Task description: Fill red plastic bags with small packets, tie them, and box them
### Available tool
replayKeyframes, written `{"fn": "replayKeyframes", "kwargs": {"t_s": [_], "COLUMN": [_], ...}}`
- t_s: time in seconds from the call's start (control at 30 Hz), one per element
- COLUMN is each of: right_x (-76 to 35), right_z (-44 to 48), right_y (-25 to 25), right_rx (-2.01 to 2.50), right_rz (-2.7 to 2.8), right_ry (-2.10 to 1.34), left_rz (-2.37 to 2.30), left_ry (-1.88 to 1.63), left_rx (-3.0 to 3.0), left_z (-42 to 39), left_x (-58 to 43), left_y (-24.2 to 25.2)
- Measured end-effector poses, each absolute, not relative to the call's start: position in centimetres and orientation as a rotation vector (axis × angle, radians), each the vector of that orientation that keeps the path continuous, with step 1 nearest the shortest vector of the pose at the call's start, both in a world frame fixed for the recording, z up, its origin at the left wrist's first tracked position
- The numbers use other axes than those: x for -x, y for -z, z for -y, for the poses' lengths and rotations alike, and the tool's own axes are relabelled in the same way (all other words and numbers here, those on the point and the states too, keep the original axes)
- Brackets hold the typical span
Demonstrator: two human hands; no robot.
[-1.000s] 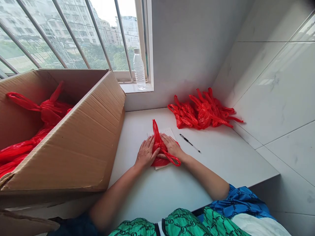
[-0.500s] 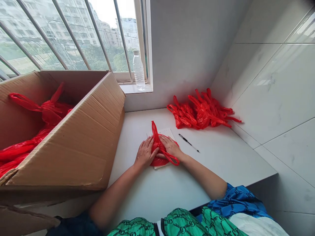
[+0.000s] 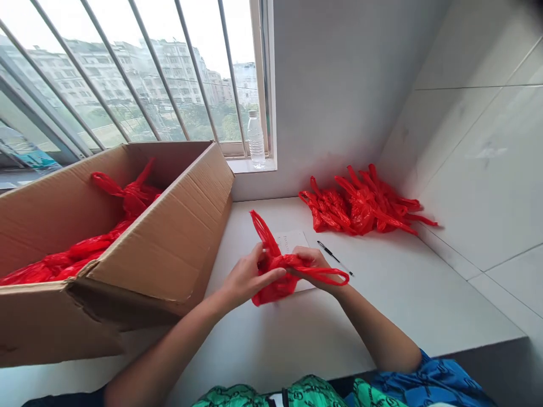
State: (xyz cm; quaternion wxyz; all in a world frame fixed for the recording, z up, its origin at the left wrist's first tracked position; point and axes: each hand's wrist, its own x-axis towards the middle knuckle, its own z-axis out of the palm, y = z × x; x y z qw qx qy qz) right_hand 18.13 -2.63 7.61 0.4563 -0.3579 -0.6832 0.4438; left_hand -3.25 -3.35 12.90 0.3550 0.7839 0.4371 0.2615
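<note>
Between my two hands is a knotted red plastic bag point(image 3: 275, 285), raised a little off the white table point(image 3: 254, 350). My left hand point(image 3: 250, 271) grips its left side, thumb stretched across the front. On the other side my right hand point(image 3: 316, 265) has its fingers curled round the bag, partly hidden by a red loop handle that runs over the wrist. The other handle sticks up toward the window. Under and behind the bag lies a sheet of paper point(image 3: 292, 240) with small writing. A black pen point(image 3: 335, 258) rests just right of the paper.
A large open cardboard box point(image 3: 169, 237) with red bags inside stands at the left. Several tied red bags point(image 3: 360, 206) are heaped at the back right against the wall. A clear plastic bottle point(image 3: 255, 141) is on the sill of the barred window.
My hands, earlier flat on the bag over the paper, have now gripped and lifted it, tilting it. The view has shifted left, showing more of the box.
</note>
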Motion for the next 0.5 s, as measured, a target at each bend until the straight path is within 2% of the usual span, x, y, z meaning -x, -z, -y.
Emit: {"fn": "replayKeyframes", "kwargs": {"t_s": [0.1, 0.17, 0.37, 0.43, 0.5], "right_x": [-18.2, -18.6, -18.8, -18.1, -17.1], "right_z": [4.7, 5.4, 4.0, 3.4, 3.0], "right_y": [-9.0, -8.9, -4.7, -2.9, -1.0], "right_rx": [0.803, 0.782, 0.998, 1.059, 1.094], "right_rz": [1.771, 1.778, 1.605, 1.642, 1.733], "right_ry": [-1.044, -1.026, -1.059, -1.107, -1.117], "left_rz": [-1.108, -1.083, -1.386, -1.567, -1.771], "left_ry": [-0.493, -0.530, -1.190, -1.401, -1.441], "left_rx": [-2.134, -2.121, -1.812, -1.805, -1.871], "left_z": [6.0, 7.5, 9.7, 8.4, 5.6], "left_x": [3.6, 4.6, 12.2, 15.2, 18.0], "left_y": [-16.9, -19.9, -30.9, -34.0, -36.2]}}
